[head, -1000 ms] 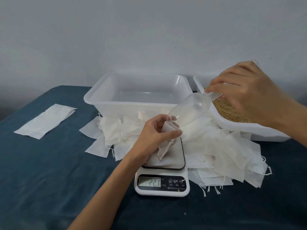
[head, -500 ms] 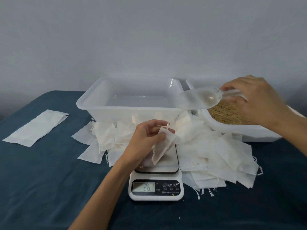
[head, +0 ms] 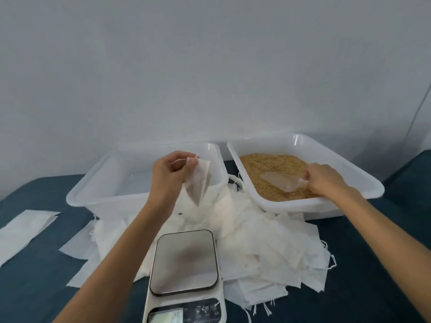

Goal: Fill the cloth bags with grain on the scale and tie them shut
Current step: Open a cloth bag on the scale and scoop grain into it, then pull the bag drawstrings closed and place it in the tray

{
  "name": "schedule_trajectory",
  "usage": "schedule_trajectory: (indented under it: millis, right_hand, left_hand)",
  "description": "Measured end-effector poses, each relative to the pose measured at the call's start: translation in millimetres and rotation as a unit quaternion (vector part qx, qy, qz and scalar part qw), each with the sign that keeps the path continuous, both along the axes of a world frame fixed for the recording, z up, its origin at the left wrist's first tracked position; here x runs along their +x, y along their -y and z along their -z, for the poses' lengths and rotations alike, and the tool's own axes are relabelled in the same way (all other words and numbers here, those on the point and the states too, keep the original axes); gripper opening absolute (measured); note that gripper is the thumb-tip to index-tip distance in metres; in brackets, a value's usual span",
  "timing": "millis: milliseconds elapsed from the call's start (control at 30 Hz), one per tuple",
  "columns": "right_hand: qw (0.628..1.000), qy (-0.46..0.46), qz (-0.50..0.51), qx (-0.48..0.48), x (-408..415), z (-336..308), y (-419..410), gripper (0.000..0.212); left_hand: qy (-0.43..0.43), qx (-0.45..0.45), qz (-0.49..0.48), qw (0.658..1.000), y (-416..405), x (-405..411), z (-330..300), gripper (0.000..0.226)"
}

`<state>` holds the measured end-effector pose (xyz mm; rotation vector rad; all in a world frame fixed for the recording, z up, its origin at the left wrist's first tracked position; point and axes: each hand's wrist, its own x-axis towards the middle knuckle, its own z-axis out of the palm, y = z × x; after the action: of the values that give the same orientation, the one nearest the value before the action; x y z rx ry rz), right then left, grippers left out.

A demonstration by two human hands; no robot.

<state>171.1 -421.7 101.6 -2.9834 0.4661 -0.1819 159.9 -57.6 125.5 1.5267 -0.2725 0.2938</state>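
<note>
At frame centre my left hand (head: 172, 173) is pinching the small white cloth bag (head: 198, 183), filled but untied, while my right hand (head: 324, 180) is gripping the clear plastic scoop (head: 283, 183) in the tan grain (head: 268, 166), many bags remaining.

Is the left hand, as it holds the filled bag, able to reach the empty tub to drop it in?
Probably yes: the left hand holds the cloth bag right over the empty tub, nothing between.

Dark blue table (head: 37, 283). Empty white tub (head: 77, 199) at back left, against a plain grey wall (head: 210, 66). Flat white sheet (head: 22, 231) lies alone near the left edge.
</note>
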Motion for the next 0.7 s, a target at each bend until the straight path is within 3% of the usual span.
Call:
schedule_trajectory:
  millis: [100, 233, 533, 600, 700]
  right_hand:
    - [1.0, -0.006, 0.004, -0.022, 2.8, 5.7, -0.4, 0.019]
    - [0.999, 0.006, 0.015, -0.038, 3.2, 8.4, -0.7, 0.017]
    - [0.999, 0.026, 0.007, -0.025, -4.7, 4.9, -6.0, 0.016]
    - [0.997, 0.073, -0.01, -0.022, -8.5, 2.4, -12.5, 0.018]
    - [0.964, 0.242, -0.1, 0.052, -26.8, -5.3, -37.1, 0.02]
  left_hand:
    - [0.004, 0.06, -0.043, 0.997, 4.6, 43.2, -11.8, 0.017]
    - [-0.057, 0.188, -0.083, 0.977, 10.9, 85.6, -3.7, 0.009]
    - [-0.142, 0.429, -0.009, 0.892, 4.3, 94.3, 19.1, 0.008]
    - [-0.139, 0.458, 0.006, 0.878, 3.1, 91.0, 20.7, 0.005]
    - [-0.114, 0.466, -0.008, 0.878, 1.5, 84.6, 21.7, 0.009]
